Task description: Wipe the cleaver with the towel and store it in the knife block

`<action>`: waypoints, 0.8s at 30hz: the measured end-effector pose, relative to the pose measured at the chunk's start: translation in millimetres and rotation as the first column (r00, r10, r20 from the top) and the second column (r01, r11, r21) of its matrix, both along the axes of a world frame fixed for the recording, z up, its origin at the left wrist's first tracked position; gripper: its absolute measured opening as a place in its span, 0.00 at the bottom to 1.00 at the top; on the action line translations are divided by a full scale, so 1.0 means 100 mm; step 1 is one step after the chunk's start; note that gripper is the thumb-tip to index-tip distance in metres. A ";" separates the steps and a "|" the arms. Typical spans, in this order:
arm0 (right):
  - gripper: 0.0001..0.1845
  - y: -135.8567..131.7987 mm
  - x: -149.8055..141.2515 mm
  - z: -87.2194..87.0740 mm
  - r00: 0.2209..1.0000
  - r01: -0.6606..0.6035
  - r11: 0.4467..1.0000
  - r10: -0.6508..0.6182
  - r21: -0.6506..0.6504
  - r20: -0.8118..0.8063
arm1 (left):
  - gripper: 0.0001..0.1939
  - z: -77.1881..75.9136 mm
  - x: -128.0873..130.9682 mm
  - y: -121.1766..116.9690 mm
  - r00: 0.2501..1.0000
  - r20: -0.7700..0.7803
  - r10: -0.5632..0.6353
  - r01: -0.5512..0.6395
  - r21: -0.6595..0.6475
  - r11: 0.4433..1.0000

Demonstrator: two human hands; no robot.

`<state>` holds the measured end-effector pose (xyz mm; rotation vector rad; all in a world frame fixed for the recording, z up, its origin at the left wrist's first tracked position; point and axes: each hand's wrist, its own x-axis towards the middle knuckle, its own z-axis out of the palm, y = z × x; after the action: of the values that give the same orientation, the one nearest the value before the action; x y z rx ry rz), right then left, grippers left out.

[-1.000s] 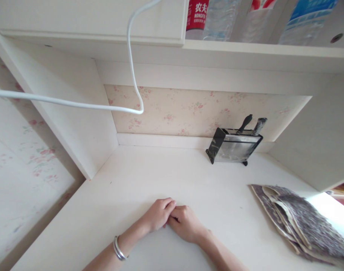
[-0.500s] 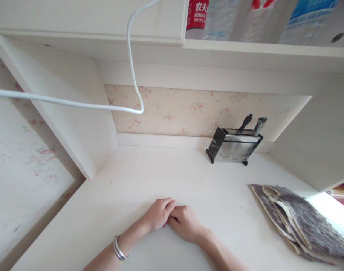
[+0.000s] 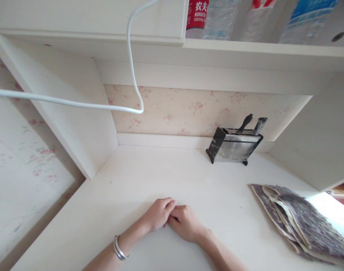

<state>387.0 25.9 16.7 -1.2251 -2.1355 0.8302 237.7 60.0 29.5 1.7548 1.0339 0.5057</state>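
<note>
The left hand (image 3: 159,213) and the right hand (image 3: 185,224) are pressed together, with fingers curled in and the left hand's fingers laid over those of the right. Whether anything is enclosed between the palms cannot be told. The 2 hands are rested on a white tabletop (image 3: 149,169), which is spread out beneath them and on every visible side. A silver bracelet (image 3: 118,250) is worn on the left wrist, and both forearms are cut off by the lower edge of the view.

Beyond the hands and to their right, a knife holder (image 3: 235,150) with black ends is stood near the back of the tabletop; 2 dark handles (image 3: 246,123) are seen projecting from its top. To the right of the hands, well apart from them, a folded shaggy cloth (image 3: 310,222) is laid, its far end cut off by the view. Straight beyond the hands, the back is covered by a floral wallpaper panel (image 3: 172,109). Above this, plastic bottles are kept on a shelf (image 3: 268,49), a red label (image 3: 197,15) and a blue label (image 3: 310,13) being shown. To the upper left of the hands, a bent white cable (image 3: 47,99) is seen
</note>
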 end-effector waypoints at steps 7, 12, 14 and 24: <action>0.15 0.00 0.00 0.01 1.000 -0.008 1.000 0.008 0.000 -0.006 | 0.22 0.02 0.00 0.00 1.000 0.004 -0.003 0.003 -0.003 1.000; 0.14 0.00 0.00 -0.02 1.000 -0.003 1.000 0.003 0.017 0.008 | 0.21 0.04 0.00 0.00 1.000 -0.009 -0.006 0.007 0.007 1.000; 0.14 0.00 0.00 -0.03 1.000 -0.003 1.000 0.003 0.026 0.009 | 0.21 0.05 0.01 0.00 1.000 -0.015 -0.003 0.003 0.017 1.000; 0.13 0.01 0.00 -0.03 0.999 0.002 1.000 -0.002 0.024 0.032 | 0.21 0.05 0.00 -0.01 1.000 -0.008 -0.008 0.009 0.013 1.000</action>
<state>387.3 26.7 13.9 -1.2365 -2.1634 0.7873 237.6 59.4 34.5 1.7731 1.0305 0.5013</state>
